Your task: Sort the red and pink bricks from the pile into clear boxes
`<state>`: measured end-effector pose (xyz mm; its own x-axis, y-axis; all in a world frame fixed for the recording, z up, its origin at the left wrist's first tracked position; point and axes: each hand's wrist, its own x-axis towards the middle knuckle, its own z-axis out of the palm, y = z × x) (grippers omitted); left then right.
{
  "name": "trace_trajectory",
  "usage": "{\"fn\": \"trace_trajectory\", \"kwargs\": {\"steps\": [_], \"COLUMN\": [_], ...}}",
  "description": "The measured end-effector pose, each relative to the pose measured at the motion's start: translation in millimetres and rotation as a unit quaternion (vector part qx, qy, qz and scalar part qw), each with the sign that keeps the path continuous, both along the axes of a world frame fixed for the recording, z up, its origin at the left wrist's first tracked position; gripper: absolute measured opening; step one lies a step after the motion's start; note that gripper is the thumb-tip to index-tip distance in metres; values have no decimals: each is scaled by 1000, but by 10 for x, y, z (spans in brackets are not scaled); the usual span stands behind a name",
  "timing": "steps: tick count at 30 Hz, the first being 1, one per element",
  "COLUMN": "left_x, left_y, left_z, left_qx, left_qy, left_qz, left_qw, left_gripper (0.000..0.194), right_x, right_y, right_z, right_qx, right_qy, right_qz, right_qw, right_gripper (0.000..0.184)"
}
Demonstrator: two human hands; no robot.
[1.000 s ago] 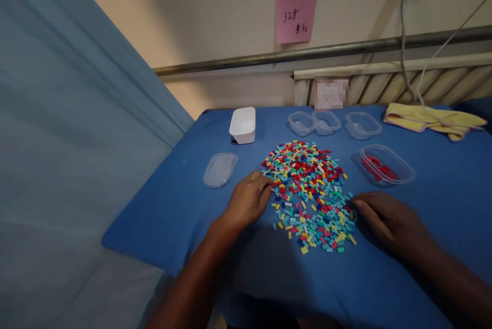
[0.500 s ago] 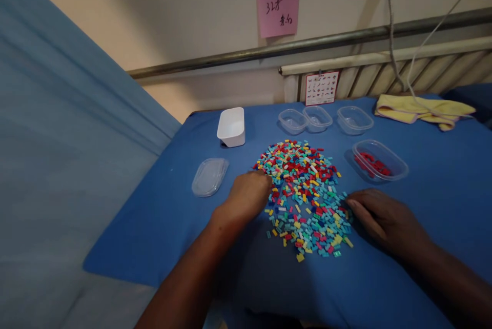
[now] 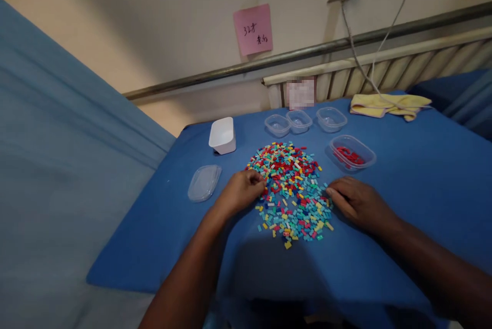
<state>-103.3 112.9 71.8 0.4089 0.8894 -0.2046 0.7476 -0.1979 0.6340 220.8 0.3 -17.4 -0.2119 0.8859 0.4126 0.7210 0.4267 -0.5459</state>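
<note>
The pile of small bricks (image 3: pixel 290 190) was taken as landmark; it lay on the table (image 3: pixel 403 206). The left hand (image 3: pixel 240 191) was placed at its left edge, the right hand (image 3: pixel 355 202) at its right edge, both touching bricks. A lid (image 3: pixel 203 183) lay left of the pile, beyond the left hand. A tub (image 3: pixel 222 135) stood behind and left of the pile. Three containers (image 3: pixel 302 121) stood in a row directly behind it. A fourth container (image 3: pixel 351 152), with bricks in it, stood behind and right. A cloth (image 3: pixel 388 105) lay farther behind, right, under a cable (image 3: pixel 365 70).
</note>
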Motion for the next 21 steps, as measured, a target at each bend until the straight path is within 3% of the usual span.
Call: {"fn": "trace_trajectory", "kwargs": {"steps": [2, 4, 10, 16, 19, 21], "left_x": [104, 311, 1342, 2346, 2463, 2319], "left_y": [20, 59, 273, 457, 488, 479], "left_z": [-15, -5, 72, 62, 66, 108], "left_qx": [-55, -68, -3, 45, 65, 98], "left_qy": [-99, -135, -166, -134, -128, -147], "left_qz": [30, 33, -88, -145, -140, -136], "left_qw": [993, 988, 982, 979, 980, 975], "left_gripper": [27, 29, 26, 20, 28, 30], "right_x": [-8, -20, -43, -31, -18, -9], "right_y": [19, 40, 91, 123, 123, 114], "right_z": [7, 23, 53, 10, 7, 16], "right_qx": [5, 12, 32, 60, 62, 51], "right_qy": [-1, 0, -9, -2, -3, 4], "right_qz": [0, -3, -26, -40, -41, -39], "right_qw": [1000, 1000, 999, 997, 997, 998], "right_gripper": [33, 35, 35, 33, 34, 34]}}
